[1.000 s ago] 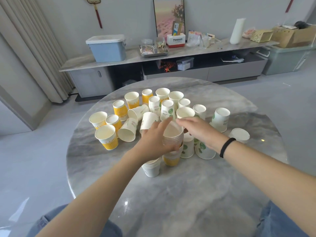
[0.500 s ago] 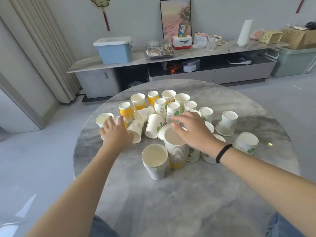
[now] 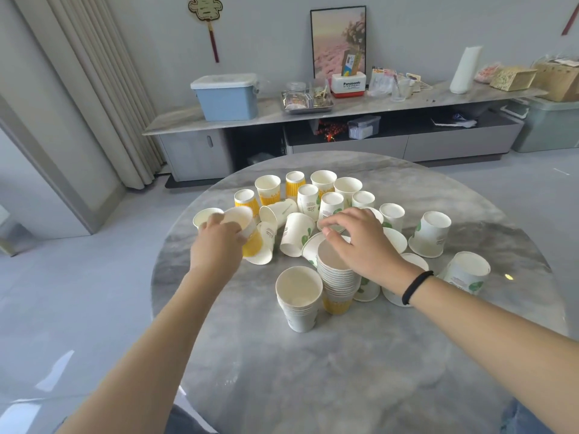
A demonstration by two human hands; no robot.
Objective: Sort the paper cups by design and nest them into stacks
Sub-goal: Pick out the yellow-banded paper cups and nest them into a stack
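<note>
Marble table [image 3: 360,371] — paper cups crowd its far half. The left hand [image 3: 216,245], at 10 o'clock, grips a yellow cup [image 3: 247,236] tilted off the surface. The right hand [image 3: 357,242], fingers curled, rests on the tall stack [image 3: 340,285] — a short stack [image 3: 299,299] stands beside it at 8 o'clock.

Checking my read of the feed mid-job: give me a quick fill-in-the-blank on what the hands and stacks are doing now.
The left hand grips a cup with a ____ band.
The right hand rests over the ____ of the two stacks.
The short stack stands to the ____ of the tall stack in the picture.
The right wrist wears a ____ band.
Missing words: yellow; taller; left; black
</note>
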